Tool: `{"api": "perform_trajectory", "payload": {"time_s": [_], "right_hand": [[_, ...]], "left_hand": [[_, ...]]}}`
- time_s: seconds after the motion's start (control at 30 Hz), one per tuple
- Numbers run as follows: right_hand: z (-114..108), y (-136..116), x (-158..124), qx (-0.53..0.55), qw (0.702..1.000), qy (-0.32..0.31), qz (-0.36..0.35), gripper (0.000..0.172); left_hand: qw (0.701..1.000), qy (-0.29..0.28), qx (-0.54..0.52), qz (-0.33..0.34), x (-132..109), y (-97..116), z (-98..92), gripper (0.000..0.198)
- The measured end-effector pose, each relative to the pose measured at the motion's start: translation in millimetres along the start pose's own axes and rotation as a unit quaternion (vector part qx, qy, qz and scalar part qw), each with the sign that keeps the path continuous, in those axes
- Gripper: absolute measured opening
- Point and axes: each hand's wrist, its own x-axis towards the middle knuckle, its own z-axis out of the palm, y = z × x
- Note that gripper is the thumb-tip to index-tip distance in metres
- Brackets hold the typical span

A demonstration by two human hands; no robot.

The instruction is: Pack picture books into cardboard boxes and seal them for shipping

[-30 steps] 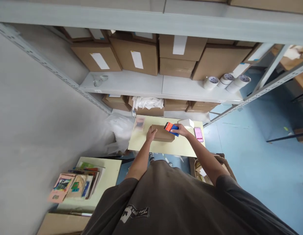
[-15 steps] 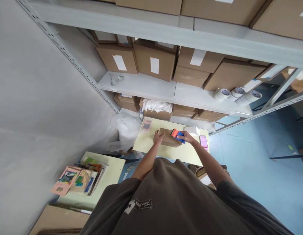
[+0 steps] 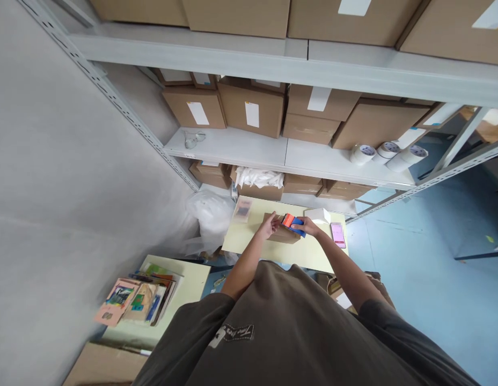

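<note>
A small brown cardboard box lies on the pale yellow table. My right hand is closed round a blue and orange tape dispenser, held at the box's right part. Over the left part of the box is my left hand, its fingers apart and pointing toward the dispenser's orange end. Whether the fingertips touch the box or a strip of tape is too small to tell. To the right of my right hand lie a white object and a phone with a pink screen.
Metal shelving with cardboard boxes and white tape rolls stands beyond the table. A white plastic bag is at the table's left. Books and papers lie on a side table.
My left hand has moved right, from the box's left edge to over the box near the dispenser, and its fingers have lifted. My right hand still holds the dispenser. The view has shifted slightly.
</note>
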Motion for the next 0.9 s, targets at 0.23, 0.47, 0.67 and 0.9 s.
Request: {"api": "perform_trajectory", "payload": {"time_s": [0.23,0.47,0.67,0.9], "right_hand": [[0,-4,0,-0.005,1.0,0.0,0.004,0.055],[2,-13,9,-0.1,0.995,0.002,-0.008,0.056],[9,-32,14,-0.161,0.987,0.02,0.016,0.057],[10,-41,20,-0.174,0.984,-0.004,0.022,0.06]], "left_hand": [[0.989,0.044,-0.024,0.136,-7,4,-6.1,0.048],[0.958,0.103,0.108,0.246,-13,16,-19.4,0.043],[0.923,0.136,0.197,0.302,-17,30,-26.5,0.041],[0.944,0.114,0.183,0.252,-23,37,-31.9,0.037]]}}
